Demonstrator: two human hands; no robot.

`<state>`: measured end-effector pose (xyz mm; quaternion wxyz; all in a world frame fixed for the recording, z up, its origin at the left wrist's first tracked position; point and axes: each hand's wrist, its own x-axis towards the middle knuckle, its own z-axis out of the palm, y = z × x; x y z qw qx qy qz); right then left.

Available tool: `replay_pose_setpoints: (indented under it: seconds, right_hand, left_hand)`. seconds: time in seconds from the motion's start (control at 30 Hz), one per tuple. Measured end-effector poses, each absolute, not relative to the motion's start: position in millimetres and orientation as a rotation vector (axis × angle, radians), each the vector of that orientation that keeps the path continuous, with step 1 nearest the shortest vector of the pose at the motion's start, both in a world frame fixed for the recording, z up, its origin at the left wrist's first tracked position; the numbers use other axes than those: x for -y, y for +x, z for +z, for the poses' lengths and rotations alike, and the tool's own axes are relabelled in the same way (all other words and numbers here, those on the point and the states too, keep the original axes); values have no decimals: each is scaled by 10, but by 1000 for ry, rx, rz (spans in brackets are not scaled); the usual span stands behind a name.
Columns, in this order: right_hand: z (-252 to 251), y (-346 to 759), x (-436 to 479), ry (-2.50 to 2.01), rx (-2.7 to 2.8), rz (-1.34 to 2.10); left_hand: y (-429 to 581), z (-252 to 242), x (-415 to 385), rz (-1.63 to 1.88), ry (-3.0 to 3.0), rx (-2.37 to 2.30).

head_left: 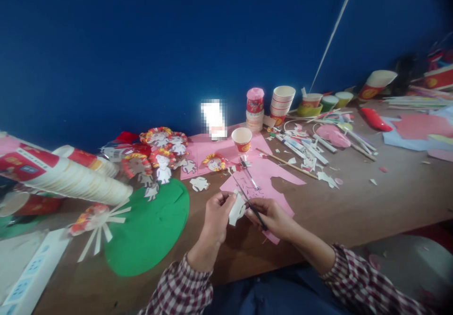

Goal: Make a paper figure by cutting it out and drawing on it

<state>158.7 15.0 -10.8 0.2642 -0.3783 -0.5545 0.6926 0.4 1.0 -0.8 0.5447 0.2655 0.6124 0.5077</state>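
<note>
My left hand (216, 218) is closed in a pinch on a small white paper cutout (236, 209), held just above the table's near edge. My right hand (273, 218) is closed round a pair of scissors (247, 200), whose blades point up and left and meet the cutout. Under both hands lies pink paper (264, 175) with a notch cut out of it. Both sleeves are red-and-white plaid.
A green paper disc (148, 232) lies to the left, with white paper figures (163, 168) and decorated cup pieces behind it. Long stacks of paper cups (71, 178) lie at far left. A single cup (242, 139), cup stacks (282, 102), glue sticks and scraps crowd the back.
</note>
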Motion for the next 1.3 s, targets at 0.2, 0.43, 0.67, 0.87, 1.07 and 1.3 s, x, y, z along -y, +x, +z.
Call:
replay_pose_setpoints:
  seconds: [0.2, 0.43, 0.67, 0.87, 1.07, 1.3]
  right_hand:
    - [-164, 1587, -155, -954, 1476, 1861]
    - [-160, 1600, -140, -991, 1440, 1830]
    - [-169, 1601, -145, -1003, 1568, 1881]
    - [-144, 1605, -158, -977, 1542, 1889]
    - [-139, 1608, -158, -943, 1501, 1897]
    - [-170, 1605, -177, -887, 1466, 1899]
  left_hand:
    - [19, 23, -32, 1217, 626, -1467]
    - [-4, -81, -55, 1296, 761, -1557]
    - [-15, -134, -82, 1332, 796, -1590]
    - [74, -60, -65, 1329, 754, -1520]
    - [129, -33, -74, 1297, 666, -1499]
    - [149, -1, -78, 1288, 595, -1439]
